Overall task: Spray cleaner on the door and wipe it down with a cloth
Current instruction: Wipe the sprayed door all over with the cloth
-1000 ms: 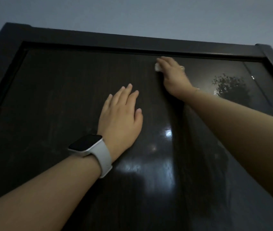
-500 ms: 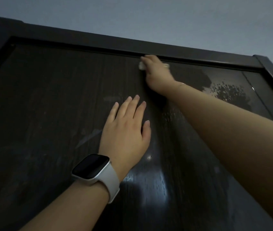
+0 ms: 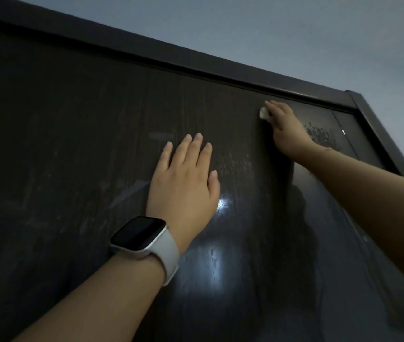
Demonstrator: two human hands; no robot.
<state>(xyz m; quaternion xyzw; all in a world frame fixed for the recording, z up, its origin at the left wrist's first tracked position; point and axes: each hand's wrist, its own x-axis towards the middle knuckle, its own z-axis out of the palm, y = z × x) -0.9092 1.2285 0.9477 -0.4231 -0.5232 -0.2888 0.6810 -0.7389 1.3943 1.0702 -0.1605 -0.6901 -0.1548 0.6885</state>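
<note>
A dark glossy wood-grain door (image 3: 72,156) fills the view, seen from below. My left hand (image 3: 183,183), with a white smartwatch on its wrist, lies flat on the door's middle with straight fingers. High up near the door's top edge, my right hand (image 3: 286,129) presses a small white cloth (image 3: 263,113) against the surface; only a corner of the cloth shows past the fingers. A patch of spray droplets (image 3: 321,135) glistens just right of that hand. No spray bottle is in view.
The dark door frame (image 3: 220,67) runs along the top and down the right side (image 3: 380,134). Above it is a pale grey wall (image 3: 270,28). A light reflection (image 3: 217,257) shines on the door's wet lower middle.
The view has swung left and tilted, so the door's top slopes to the right. My right hand with the cloth stays by the top edge, wiping along it. My left hand stays flat on the door.
</note>
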